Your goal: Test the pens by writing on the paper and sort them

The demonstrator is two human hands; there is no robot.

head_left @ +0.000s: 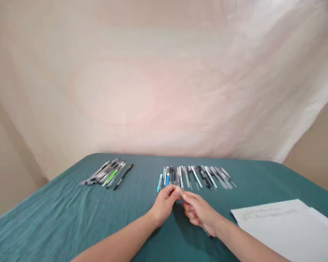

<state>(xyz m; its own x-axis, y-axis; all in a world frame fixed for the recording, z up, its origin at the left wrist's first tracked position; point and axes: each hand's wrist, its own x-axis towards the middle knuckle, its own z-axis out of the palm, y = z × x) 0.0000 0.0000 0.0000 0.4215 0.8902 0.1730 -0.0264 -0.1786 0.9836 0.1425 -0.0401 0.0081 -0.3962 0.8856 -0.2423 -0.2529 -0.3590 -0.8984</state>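
My left hand and my right hand meet just above the teal tablecloth, fingertips pinched together around a small pale thing between them, too blurred to name. A dark tip shows below my right wrist. Right behind my hands lies a row of several pens, side by side, some clear, some blue. A second pile of pens, one with a green barrel, lies to the far left, with a black pen beside it.
White sheets of paper lie at the front right of the table. A pale cloth backdrop hangs behind the table's far edge.
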